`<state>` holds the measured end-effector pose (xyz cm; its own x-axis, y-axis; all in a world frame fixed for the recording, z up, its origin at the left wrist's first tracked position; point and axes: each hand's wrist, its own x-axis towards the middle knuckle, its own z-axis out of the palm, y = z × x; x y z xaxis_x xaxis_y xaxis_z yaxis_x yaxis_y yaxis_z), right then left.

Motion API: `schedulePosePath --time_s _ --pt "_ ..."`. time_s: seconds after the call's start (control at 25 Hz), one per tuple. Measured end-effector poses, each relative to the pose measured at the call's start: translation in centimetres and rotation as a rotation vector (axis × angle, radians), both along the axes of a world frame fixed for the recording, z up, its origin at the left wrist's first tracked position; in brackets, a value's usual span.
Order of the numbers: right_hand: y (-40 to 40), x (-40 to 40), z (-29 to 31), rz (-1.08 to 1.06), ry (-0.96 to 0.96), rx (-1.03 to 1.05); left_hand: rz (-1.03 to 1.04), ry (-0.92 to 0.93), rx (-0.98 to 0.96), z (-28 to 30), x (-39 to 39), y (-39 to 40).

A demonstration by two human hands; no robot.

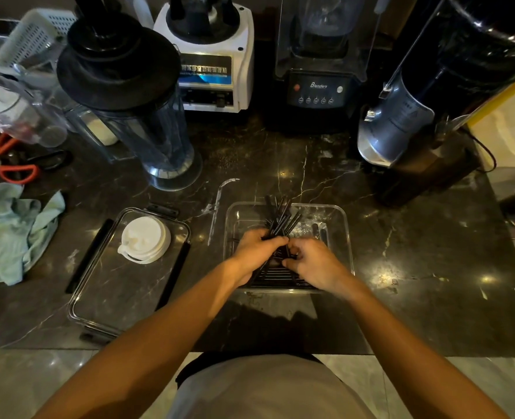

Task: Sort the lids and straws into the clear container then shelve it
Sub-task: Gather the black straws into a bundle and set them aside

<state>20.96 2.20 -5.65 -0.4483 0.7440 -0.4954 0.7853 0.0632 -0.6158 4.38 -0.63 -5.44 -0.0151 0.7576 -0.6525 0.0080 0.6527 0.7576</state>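
Both hands meet over the clear container (289, 207), which sits on the dark marble counter (416, 237) at the centre of the head view. Her or his left hand (254, 252) is curled tight round a bundle of black straws (281, 219) whose far ends fan out toward 12 o'clock, past the container's far rim. Right hand (313, 261) is just beside it, fingers (292, 263) bent and pinching at the same bundle lower down; whether it truly grips the straws I cannot tell. More black straws lie flat in the bottom of the container, under the wrists.

At 9 o'clock from the container lies a clear lid tray (99, 297) with black clasps, flat on the counter, and on its far part rests a stack of white cup lids (144, 240). Between the tray and the container a single clear wrapped straw (217, 207) lies on the stone.

At 10 o'clock stands a blender jug (147, 125) with a black cap, and at 12 o'clock a black blender base (316, 89). A pale green cloth (11, 231) is crumpled at far 9 o'clock, with orange-handled scissors (14, 170) just beyond it.
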Motion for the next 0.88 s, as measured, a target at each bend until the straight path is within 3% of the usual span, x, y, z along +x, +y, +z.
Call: schedulePosePath --time_s 0.44,0.6,0.88 --pt "0.0 1.6 1.6 0.118 -0.061 -0.083 -0.131 0.097 -0.03 -0.7 0.3 1.1" --pt "0.4 2.5 2.3 0.043 -0.134 0.052 -0.036 0.052 -0.018 -0.4 0.2 0.9" --pt "0.5 0.7 2.7 0.239 -0.232 -0.044 0.126 0.023 0.167 2.0 -1.9 0.6"
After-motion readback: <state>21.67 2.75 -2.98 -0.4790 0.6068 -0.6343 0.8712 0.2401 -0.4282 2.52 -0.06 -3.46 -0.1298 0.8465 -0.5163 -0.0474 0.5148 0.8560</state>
